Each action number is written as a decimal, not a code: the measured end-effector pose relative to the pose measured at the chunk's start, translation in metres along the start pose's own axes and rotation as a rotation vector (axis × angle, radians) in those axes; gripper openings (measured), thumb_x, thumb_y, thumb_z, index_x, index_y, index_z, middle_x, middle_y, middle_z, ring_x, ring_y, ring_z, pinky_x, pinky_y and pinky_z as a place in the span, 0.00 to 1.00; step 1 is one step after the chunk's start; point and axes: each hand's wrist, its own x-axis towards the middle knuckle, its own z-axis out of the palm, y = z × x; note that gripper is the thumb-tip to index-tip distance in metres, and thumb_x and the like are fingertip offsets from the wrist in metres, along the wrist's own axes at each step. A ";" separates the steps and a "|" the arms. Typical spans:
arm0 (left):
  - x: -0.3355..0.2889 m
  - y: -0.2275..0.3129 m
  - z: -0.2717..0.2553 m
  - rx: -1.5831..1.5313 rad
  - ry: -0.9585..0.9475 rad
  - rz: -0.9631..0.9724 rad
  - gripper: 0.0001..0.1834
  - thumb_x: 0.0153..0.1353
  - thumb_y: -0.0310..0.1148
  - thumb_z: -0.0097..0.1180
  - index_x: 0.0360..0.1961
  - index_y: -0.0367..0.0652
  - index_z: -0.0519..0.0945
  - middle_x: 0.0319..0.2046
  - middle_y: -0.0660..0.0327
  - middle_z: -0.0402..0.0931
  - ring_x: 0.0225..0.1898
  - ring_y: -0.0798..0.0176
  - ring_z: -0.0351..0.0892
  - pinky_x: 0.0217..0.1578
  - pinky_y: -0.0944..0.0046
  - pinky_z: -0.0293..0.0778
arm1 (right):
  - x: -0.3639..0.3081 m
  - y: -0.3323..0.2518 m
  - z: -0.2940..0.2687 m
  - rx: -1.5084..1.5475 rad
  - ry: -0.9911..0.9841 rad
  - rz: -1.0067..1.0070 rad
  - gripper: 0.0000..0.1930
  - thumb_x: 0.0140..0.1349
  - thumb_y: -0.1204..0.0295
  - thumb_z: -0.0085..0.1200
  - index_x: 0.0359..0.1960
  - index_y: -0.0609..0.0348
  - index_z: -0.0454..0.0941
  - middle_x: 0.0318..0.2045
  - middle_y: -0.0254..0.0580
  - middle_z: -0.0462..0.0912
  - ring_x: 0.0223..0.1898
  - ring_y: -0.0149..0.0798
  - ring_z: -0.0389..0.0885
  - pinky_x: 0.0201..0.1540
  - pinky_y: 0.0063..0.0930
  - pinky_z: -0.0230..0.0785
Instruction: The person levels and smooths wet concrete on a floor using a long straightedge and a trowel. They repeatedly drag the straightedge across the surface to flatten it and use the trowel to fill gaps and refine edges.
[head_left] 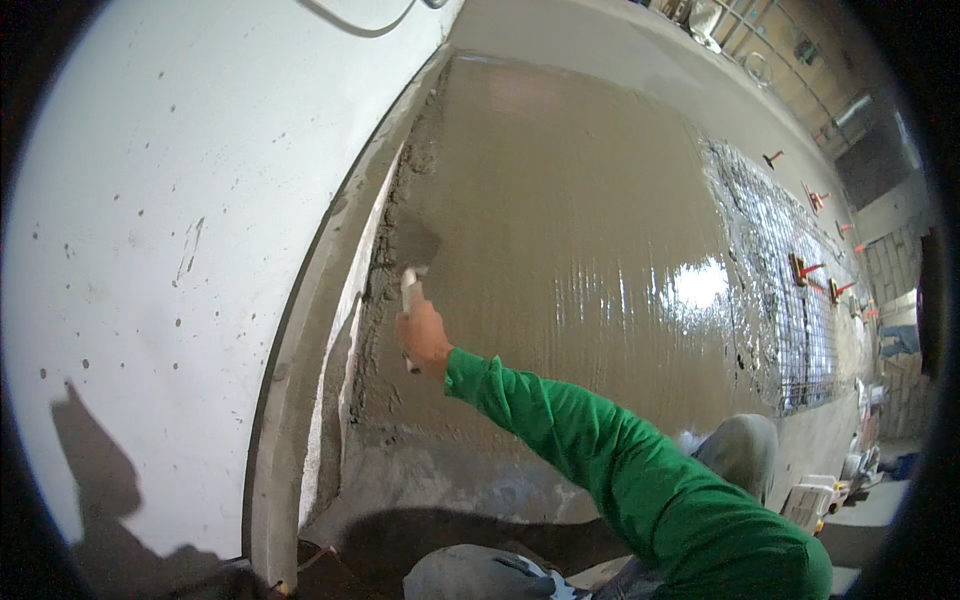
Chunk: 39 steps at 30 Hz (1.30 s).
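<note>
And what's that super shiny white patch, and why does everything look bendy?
Head view: the shiny patch is glare, light bouncing off the wet floor; head view: the fisheye lens curves straight edges, like the bottom of the white wall; head view: a dark shadow falls on that wall.

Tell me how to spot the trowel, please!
Find the white wall on the left, then the wet cement right of it. Near the cement's rough left edge, follow the green sleeve to the right hand. The pale-handled trowel there is the only tool shown in a hand.
</note>
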 end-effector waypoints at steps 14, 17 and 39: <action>-0.006 0.003 0.026 -0.223 -0.011 -0.168 0.20 0.66 0.48 0.62 0.38 0.38 0.89 0.23 0.51 0.82 0.22 0.51 0.80 0.26 0.50 0.75 | -0.044 0.023 -0.505 0.200 -0.400 0.095 0.28 0.81 0.56 0.49 0.73 0.61 0.66 0.45 0.38 0.81 0.36 0.28 0.79 0.32 0.28 0.77; 0.012 0.065 0.031 -0.168 -0.036 -0.122 0.20 0.66 0.47 0.62 0.38 0.38 0.89 0.24 0.51 0.82 0.23 0.52 0.80 0.27 0.50 0.75 | -0.105 0.090 -0.643 0.074 -0.289 0.031 0.29 0.80 0.56 0.50 0.72 0.65 0.67 0.42 0.37 0.81 0.33 0.28 0.78 0.29 0.28 0.76; 0.048 0.286 0.056 0.100 -0.162 0.000 0.17 0.66 0.39 0.63 0.42 0.33 0.86 0.32 0.53 0.85 0.32 0.56 0.83 0.37 0.53 0.79 | -0.294 0.424 -1.012 -0.921 0.543 0.258 0.16 0.72 0.64 0.53 0.57 0.50 0.84 0.34 0.59 0.87 0.34 0.63 0.87 0.38 0.54 0.77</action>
